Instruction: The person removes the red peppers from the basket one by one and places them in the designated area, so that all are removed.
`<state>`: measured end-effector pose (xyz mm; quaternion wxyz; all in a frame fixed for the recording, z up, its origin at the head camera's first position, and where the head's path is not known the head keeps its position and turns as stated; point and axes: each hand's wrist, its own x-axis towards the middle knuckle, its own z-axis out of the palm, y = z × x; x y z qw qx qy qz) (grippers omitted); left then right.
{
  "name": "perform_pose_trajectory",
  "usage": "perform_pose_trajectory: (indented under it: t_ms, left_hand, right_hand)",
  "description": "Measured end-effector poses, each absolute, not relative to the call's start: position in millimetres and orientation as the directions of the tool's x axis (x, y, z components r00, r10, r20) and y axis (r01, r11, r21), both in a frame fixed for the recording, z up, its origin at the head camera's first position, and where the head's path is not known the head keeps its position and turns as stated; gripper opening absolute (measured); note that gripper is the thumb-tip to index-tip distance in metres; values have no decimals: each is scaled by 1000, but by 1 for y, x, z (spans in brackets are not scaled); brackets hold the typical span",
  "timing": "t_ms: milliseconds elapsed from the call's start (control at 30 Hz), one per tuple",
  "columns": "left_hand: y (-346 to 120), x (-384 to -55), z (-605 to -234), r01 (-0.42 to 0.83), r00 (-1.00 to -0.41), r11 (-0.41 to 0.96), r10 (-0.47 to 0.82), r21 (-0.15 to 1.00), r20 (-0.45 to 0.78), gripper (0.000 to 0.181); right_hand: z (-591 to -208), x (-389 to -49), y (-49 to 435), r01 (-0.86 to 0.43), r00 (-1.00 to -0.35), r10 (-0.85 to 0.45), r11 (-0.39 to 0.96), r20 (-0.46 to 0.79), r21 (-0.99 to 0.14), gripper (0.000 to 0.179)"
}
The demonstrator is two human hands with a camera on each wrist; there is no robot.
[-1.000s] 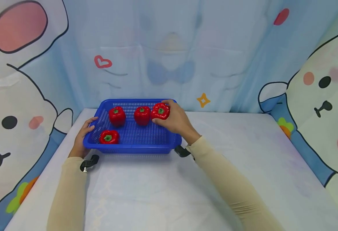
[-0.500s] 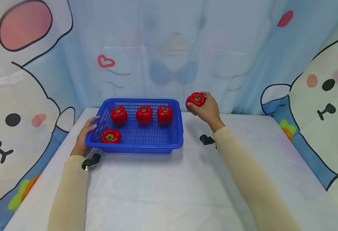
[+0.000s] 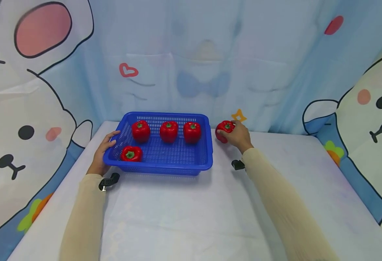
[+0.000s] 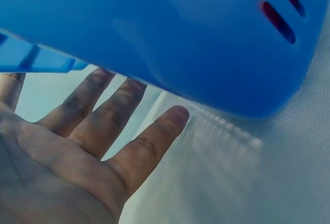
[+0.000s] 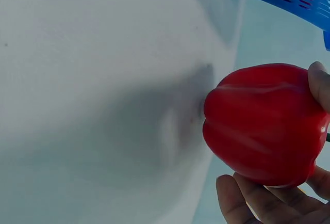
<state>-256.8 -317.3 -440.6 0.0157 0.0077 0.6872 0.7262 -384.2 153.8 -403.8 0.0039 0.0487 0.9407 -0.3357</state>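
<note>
My right hand (image 3: 239, 137) grips a red bell pepper (image 3: 223, 132) by its stem end, right of the blue basket (image 3: 165, 169). In the right wrist view the pepper (image 5: 265, 126) is held on its sides, its base close over the white cloth and its shadow. My left hand (image 3: 102, 154) rests against the basket's left side. The left wrist view shows its fingers (image 4: 149, 144) fairly straight and spread under the basket's edge. Inside the basket stand three bell peppers in a back row, such as the middle pepper (image 3: 169, 132), with one pepper (image 3: 131, 154) lying at front left.
A white cloth (image 3: 178, 217) covers the table. Behind it hangs a light blue curtain (image 3: 204, 43) with cartoon animals, close to the table's back edge. A dark wrist strap with a camera is on each arm, over beige sleeves (image 3: 83, 217).
My right hand has carried a pepper out of the basket's right side and lowered it beside the basket. My left hand stays at the basket's side; the head view has shifted slightly.
</note>
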Motion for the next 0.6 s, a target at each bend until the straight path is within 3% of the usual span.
perform_pose_trajectory:
  t_ms: [333, 600]
  left_hand:
    - [-317, -259, -442, -12, -999, -50, 30, 999, -11, 50]
    - [-318, -259, -442, -5, -999, -69, 36, 998, -3, 48]
  right_hand:
    - [-411, -384, 152, 94, -995, 91, 788, -36, -609, 90]
    - [-401, -379, 140, -83, -979, 35, 828, 199, -554, 88]
